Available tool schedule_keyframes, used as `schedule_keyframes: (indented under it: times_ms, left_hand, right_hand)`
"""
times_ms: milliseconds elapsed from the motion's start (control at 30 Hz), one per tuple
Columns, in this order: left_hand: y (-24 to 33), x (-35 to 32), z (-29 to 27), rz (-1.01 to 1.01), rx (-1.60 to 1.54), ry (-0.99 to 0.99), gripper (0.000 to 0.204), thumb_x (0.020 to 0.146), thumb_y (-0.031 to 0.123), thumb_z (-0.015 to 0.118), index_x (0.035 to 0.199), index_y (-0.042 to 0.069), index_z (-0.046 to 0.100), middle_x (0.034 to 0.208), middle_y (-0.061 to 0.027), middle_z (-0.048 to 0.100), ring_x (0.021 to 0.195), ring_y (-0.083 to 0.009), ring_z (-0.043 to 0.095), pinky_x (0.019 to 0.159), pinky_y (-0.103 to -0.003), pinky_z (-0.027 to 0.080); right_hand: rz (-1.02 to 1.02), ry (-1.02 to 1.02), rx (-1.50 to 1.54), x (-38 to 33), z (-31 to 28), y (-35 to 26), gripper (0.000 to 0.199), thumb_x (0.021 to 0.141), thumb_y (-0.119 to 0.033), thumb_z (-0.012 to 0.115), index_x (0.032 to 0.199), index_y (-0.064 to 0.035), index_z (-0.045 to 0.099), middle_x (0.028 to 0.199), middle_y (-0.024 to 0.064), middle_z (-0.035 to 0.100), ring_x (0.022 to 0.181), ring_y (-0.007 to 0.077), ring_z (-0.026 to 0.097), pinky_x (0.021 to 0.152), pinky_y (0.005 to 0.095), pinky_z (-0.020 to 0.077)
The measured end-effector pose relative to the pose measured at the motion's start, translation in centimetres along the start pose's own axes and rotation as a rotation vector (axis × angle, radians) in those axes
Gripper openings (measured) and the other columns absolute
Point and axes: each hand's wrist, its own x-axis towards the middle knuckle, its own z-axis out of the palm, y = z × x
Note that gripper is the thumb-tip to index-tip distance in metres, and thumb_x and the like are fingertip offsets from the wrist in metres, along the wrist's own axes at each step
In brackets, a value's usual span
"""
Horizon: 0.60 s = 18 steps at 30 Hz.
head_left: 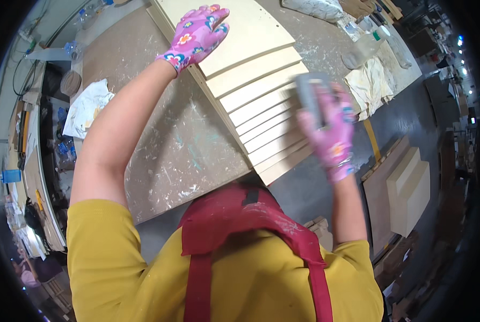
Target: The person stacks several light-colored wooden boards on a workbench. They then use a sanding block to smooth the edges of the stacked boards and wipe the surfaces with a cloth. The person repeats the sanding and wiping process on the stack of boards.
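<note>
A stack of pale wooden panels (240, 51) lies at a slant on the worktable, its near ends fanned out like steps. My left hand (197, 35), in a pink flowered glove, rests on the upper panel near its left edge. Its fingers are stretched and hold nothing. In my right hand (331, 129), gloved the same way, is a grey sanding block (311, 96), gripped from behind at the right edge of the stepped panel ends. Motion smears this hand and the block. Whether the block touches the wood I cannot tell.
The brown worktable (197, 139) is scuffed with white paint. A cloudy bottle (366, 48) with a green cap and a cream rag (370, 88) are at the right. A white cloth (92, 104) lies left. Boards (406, 188) stand on the floor at the right.
</note>
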Motion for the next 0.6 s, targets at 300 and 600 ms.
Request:
schedule_keyframes:
  times_ms: [300,600]
  left_hand:
    - [0.0,0.1,0.3,-0.001,0.022,0.021,0.05,0.102,0.041,0.041,0.145,0.015,0.048,0.152,-0.0117,0.043,0.144,-0.0295,0.034,0.12,-0.044,0.022]
    - [0.9,0.3,-0.3,-0.029,0.021,-0.006,0.052,0.102,0.042,0.04,0.147,0.015,0.046,0.154,-0.0108,0.041,0.145,-0.0306,0.033,0.121,-0.044,0.021]
  right_hand:
    - [0.092,-0.031,-0.11,2.5,0.8,2.3,0.057,0.08,-0.033,0.069,0.131,-0.0084,0.062,0.123,0.0314,0.058,0.117,0.042,0.056,0.1,0.0486,0.0469]
    - [0.264,0.02,-0.163,0.6,2.3,8.6,0.057,0.078,-0.034,0.072,0.131,-0.0166,0.063,0.127,0.0293,0.055,0.116,0.0437,0.056,0.096,0.0482,0.0489]
